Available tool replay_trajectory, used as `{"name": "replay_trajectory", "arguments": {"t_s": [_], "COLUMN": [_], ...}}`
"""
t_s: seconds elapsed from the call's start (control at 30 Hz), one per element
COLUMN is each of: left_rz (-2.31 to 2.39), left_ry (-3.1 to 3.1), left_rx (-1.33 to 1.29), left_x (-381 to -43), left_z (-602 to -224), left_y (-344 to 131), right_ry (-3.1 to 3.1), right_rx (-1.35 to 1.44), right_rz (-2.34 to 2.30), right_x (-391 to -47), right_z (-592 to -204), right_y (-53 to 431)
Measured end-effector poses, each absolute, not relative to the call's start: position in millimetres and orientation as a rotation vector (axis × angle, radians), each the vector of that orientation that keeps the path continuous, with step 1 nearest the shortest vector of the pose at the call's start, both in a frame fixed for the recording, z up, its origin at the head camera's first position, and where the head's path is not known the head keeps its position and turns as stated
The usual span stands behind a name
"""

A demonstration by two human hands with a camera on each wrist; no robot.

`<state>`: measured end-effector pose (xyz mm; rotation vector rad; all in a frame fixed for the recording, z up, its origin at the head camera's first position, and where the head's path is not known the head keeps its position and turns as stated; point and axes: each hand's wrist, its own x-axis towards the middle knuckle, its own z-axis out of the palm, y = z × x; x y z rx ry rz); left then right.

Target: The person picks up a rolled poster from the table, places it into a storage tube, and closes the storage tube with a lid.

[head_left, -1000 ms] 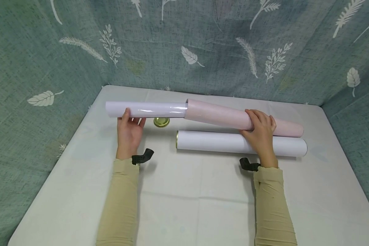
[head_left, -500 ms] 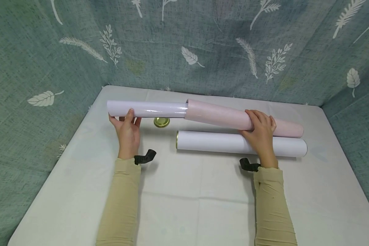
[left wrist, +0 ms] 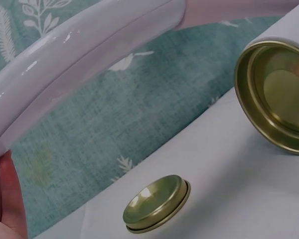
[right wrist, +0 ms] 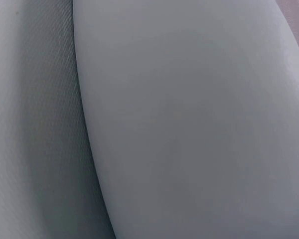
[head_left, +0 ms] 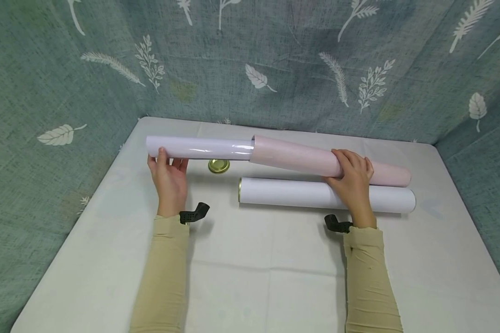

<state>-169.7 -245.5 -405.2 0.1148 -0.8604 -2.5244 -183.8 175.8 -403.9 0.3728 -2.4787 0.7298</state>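
Note:
A glossy white roll of sheet (head_left: 208,148) has its right end inside the mouth of a pink cardboard tube (head_left: 293,153). My left hand (head_left: 169,185) grips the roll near its free left end, thumb on the near side and fingers underneath. Around the middle of the pink tube, my right hand (head_left: 353,178) is curled from above, holding it slightly tilted with its left end higher. In the left wrist view, the roll's long overlapping edge shows along its side, and fingers (left wrist: 11,194) meet it at the lower left. How far the roll reaches inside the tube is hidden.
A white tube (head_left: 287,192) with a gold metal end lies just in front of the pink one, under my right wrist. Behind the left hand's side, a round gold lid (head_left: 219,166) rests on the white-covered table (head_left: 241,296). A leaf-patterned green curtain (head_left: 216,69) surrounds the back and sides.
My left hand has shifted its grip along the roll toward the free left end. The roll has slid slightly right into the pink tube, while my right hand stays in place.

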Motion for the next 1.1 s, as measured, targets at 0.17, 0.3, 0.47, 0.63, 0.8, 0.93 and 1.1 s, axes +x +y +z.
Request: {"name": "replay_trajectory", "arguments": {"t_s": [0.17,0.3,0.47,0.63,0.8,0.93,1.1], "left_rz": [-2.523,-2.532,-2.507,-2.508,-2.494,-2.478,-2.481], "left_ry": [-0.891,-0.909,-0.956,-0.973,-1.005,-1.031,-1.063], "left_rx": [0.095,0.066,-0.005,-0.016,-0.010,-0.021,-0.038], "left_x": [-169.1,-168.9,-169.1,-169.1,-168.7,-167.6,-167.9], "left_z": [-403.1,-402.7,-401.9,-400.7,-398.9,-397.9,-397.9], "left_y": [-244.5,-243.3,-242.2,-240.4,-238.4,-237.6,-237.7], "right_ry": [-2.484,-2.484,-2.478,-2.479,-2.483,-2.491,-2.491], "right_rx": [0.372,0.375,0.380,0.380,0.383,0.380,0.378], "right_rz": [0.720,0.721,0.730,0.733,0.736,0.736,0.736], "right_x": [-184.2,-184.0,-184.0,-183.3,-183.0,-182.7,-183.3], "right_z": [-404.4,-404.4,-403.7,-403.3,-403.3,-403.6,-403.6], "right_y": [176.0,176.4,175.9,175.4,175.5,175.5,175.9]}}
